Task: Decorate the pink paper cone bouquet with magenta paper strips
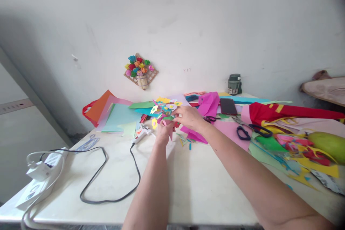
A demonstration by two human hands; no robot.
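A small bouquet of colourful paper flowers [154, 123], with yellow, white, purple and red blooms, is held above the table. My left hand [163, 133] is closed around its lower part, where a pink paper point sticks out below. From the right, my right hand [188, 118] reaches in with thumb and fingertips pinched on the bouquet beside a green piece; the exact spot between the fingertips is partly hidden. Just left of my left hand, a white hot glue gun [142, 133] lies on the table.
A black cord loops from the glue gun to a white power strip [43, 183] at left. Coloured paper sheets [115, 116] lie behind. To the right are black-handled scissors [254, 131], a phone [228, 106], paper scraps [304, 147] and a green jar [234, 84].
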